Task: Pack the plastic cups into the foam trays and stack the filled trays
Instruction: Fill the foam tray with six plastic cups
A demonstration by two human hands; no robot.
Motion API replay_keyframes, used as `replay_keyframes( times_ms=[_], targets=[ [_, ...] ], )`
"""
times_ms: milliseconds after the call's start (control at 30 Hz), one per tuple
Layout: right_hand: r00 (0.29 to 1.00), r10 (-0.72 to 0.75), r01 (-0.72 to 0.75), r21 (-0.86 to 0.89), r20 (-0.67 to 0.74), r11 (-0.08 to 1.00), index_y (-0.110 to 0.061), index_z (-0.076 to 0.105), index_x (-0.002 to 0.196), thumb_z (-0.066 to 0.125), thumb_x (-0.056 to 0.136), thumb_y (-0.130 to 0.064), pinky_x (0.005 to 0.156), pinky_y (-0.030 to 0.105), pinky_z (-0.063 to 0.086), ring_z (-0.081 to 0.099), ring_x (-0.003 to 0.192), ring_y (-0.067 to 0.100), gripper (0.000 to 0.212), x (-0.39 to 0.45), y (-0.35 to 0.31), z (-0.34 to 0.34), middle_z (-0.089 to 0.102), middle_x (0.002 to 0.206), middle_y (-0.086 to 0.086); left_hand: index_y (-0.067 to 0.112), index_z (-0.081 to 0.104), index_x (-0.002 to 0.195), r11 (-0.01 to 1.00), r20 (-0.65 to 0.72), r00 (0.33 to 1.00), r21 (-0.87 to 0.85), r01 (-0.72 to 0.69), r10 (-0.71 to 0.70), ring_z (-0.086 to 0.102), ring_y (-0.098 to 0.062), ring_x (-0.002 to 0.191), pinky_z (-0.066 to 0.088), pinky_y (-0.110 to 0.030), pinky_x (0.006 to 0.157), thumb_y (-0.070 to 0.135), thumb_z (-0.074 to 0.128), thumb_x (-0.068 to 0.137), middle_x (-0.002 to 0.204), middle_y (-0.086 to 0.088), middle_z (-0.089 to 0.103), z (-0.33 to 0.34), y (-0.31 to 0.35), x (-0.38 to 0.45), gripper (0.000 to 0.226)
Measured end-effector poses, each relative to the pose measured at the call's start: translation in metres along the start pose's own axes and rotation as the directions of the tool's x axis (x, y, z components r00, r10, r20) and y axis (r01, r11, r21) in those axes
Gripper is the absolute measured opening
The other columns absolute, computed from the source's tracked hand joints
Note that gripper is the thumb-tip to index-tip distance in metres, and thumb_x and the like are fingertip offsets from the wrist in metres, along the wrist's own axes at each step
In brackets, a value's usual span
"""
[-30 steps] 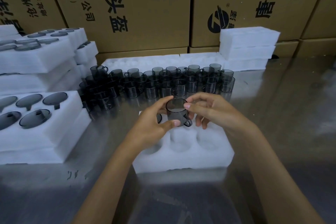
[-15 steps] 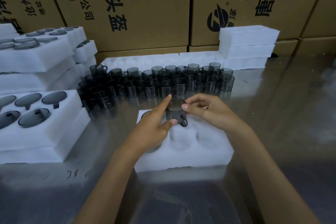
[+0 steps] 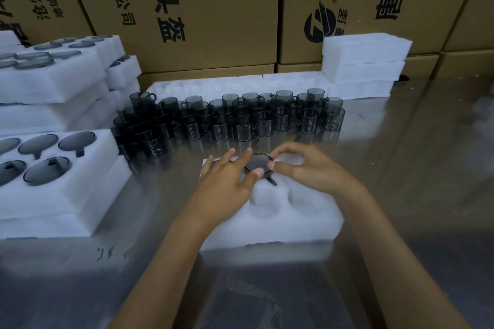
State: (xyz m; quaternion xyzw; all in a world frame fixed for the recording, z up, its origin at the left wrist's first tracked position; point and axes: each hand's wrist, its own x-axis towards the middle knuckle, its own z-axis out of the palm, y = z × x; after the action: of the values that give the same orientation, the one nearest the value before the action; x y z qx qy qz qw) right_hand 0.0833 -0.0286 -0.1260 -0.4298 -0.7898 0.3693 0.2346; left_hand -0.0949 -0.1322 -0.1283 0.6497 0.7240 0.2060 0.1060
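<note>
I see the cup [image 3: 258,165] sunk in a back hole of the foam tray [image 3: 307,222] on the surface [image 3: 401,168]. My left hand [image 3: 227,187] lies flat, fingers straight, over its rim; my right hand [image 3: 302,168] pinches the rim's edge.

Left hand [image 3: 227,184] hides the tray's [image 3: 307,224] far-left pocket.

Nothing fancy on me here: both my forearms are bare right up to the frame edge, no sleeves showing. My left hand [image 3: 227,184] and right hand [image 3: 307,168] are bare too, with short plain nails.
</note>
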Motion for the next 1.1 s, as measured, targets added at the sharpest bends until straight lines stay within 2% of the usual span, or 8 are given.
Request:
replay_keyframes(
  times_ms=[233, 400, 467, 500, 633, 833, 967, 1100],
  targets=[
    [0.999, 0.021, -0.019, -0.1, 0.027, 0.995, -0.043, 0.056, 0.105, 0.069, 0.088, -0.045, 0.12, 0.049, 0.018, 0.034, 0.135, 0.012, 0.021, -0.002, -0.007, 0.0, 0.057, 0.128, -0.013, 0.042, 0.037, 0.149, 0.998, -0.038, 0.999, 0.042, 0.041, -0.04, 0.01, -0.007, 0.151, 0.001, -0.039, 0.12, 0.059, 0.046, 0.095, 0.162, 0.017, 0.023, 0.001, -0.003, 0.006, 0.057],
    [0.998, 0.063, -0.059, -0.206, 0.016, 0.977, -0.044, 0.058, 0.108, 0.064, 0.088, -0.048, 0.101, 0.036, 0.015, 0.035, 0.126, 0.007, 0.021, 0.0, -0.013, 0.002, 0.058, 0.119, -0.018, 0.053, 0.061, 0.123, 0.996, -0.1, 0.994, -0.074, 0.041, -0.048, 0.033, 0.005, 0.123, 0.005, -0.019, 0.086, 0.071, 0.062, 0.077, 0.137, 0.029, 0.053, -0.007, -0.014, 0.013, 0.05],
    [0.997, 0.075, -0.076, -0.121, -0.015, 0.99, -0.037, 0.062, 0.105, 0.064, 0.09, -0.041, 0.103, 0.031, 0.03, 0.049, 0.117, 0.01, 0.015, 0.009, -0.017, 0.002, 0.062, 0.105, -0.017, 0.055, 0.064, 0.117, 0.993, -0.107, 0.994, -0.116, 0.016, -0.028, 0.031, 0.007, 0.116, 0.006, -0.017, 0.083, 0.073, 0.064, 0.075, 0.13, 0.031, 0.056, -0.007, -0.019, 0.014, 0.046],
    [0.996, 0.084, -0.087, -0.073, -0.039, 0.994, -0.032, 0.062, 0.106, 0.064, 0.092, -0.037, 0.093, 0.027, 0.039, 0.055, 0.109, 0.012, 0.015, 0.017, -0.02, 0.002, 0.061, 0.099, -0.017, 0.055, 0.064, 0.116, 0.992, -0.117, 0.993, -0.127, 0.005, -0.02, 0.031, 0.007, 0.115, 0.006, -0.016, 0.084, 0.074, 0.064, 0.074, 0.129, 0.032, 0.057, -0.007, -0.02, 0.015, 0.046],
    [0.986, 0.161, -0.162, -0.024, -0.038, 0.987, -0.011, 0.063, 0.118, 0.057, 0.095, -0.023, 0.088, 0.033, 0.049, 0.06, 0.096, 0.019, 0.026, 0.069, -0.037, 0.006, 0.068, 0.102, 0.002, 0.052, 0.066, 0.115, 0.99, -0.151, 0.988, -0.141, -0.018, -0.004, 0.033, 0.007, 0.115, -0.002, -0.004, 0.088, 0.075, 0.064, 0.073, 0.125, 0.034, 0.058, -0.003, -0.021, 0.015, 0.048],
    [0.854, 0.507, -0.514, 0.347, 0.119, 0.784, -0.007, 0.054, 0.116, 0.05, 0.102, -0.022, 0.068, 0.03, 0.048, 0.058, 0.062, 0.014, 0.022, 0.128, -0.044, 0.028, 0.071, 0.078, 0.006, 0.05, 0.065, 0.12, 0.991, -0.152, 0.988, -0.135, -0.014, -0.006, 0.035, 0.005, 0.117, 0.007, -0.02, 0.087, 0.074, 0.063, 0.075, 0.126, 0.032, 0.058, -0.002, -0.022, 0.017, 0.051],
    [0.797, 0.604, -0.537, 0.464, 0.005, 0.704, -0.003, 0.057, 0.119, 0.052, 0.102, -0.023, 0.049, 0.024, 0.042, 0.046, 0.048, 0.011, 0.026, 0.148, -0.028, 0.042, 0.064, 0.068, 0.005, 0.049, 0.065, 0.121, 0.989, -0.142, 0.99, -0.15, -0.016, -0.005, 0.034, 0.004, 0.116, 0.007, -0.024, 0.09, 0.073, 0.063, 0.076, 0.127, 0.031, 0.058, -0.001, -0.023, 0.016, 0.051],
    [0.777, 0.629, -0.513, 0.577, -0.002, 0.636, -0.006, 0.059, 0.089, 0.066, 0.096, -0.028, 0.039, 0.02, 0.035, 0.039, 0.043, 0.008, 0.024, 0.155, -0.018, 0.043, 0.06, 0.064, 0.003, 0.048, 0.065, 0.122, 0.989, -0.146, 0.989, -0.143, -0.024, 0.003, 0.033, 0.004, 0.114, 0.007, -0.023, 0.088, 0.073, 0.062, 0.077, 0.129, 0.03, 0.058, -0.001, -0.023, 0.017, 0.052]
  ],
)
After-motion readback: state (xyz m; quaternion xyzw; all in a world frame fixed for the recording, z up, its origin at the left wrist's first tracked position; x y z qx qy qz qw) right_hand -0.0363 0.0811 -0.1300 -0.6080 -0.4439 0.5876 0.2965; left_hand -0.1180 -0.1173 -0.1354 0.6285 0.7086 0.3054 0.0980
